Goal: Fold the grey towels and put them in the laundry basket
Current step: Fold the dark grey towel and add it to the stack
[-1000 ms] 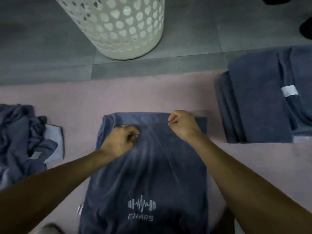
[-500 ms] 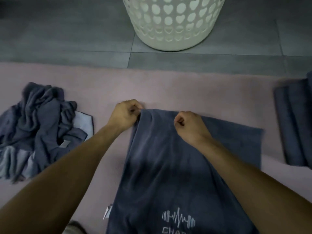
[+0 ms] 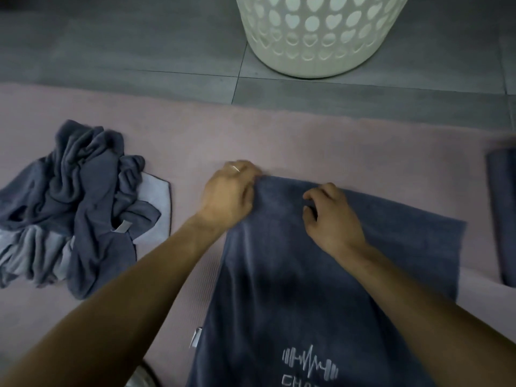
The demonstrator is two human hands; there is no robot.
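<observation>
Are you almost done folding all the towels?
Not yet. Done: a folded stack lies at the right edge. In hand: the left hand and right hand grip the far edge of one towel. Left: the crumpled pile, then into the basket, whose inside is out of view.

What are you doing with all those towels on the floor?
A person is folding a grey towel on a pink mat. The left hand grips its far corner and the right hand pinches its top edge. A crumpled pile of towels waits to the left, and the white laundry basket stands on the tiles ahead.
</observation>
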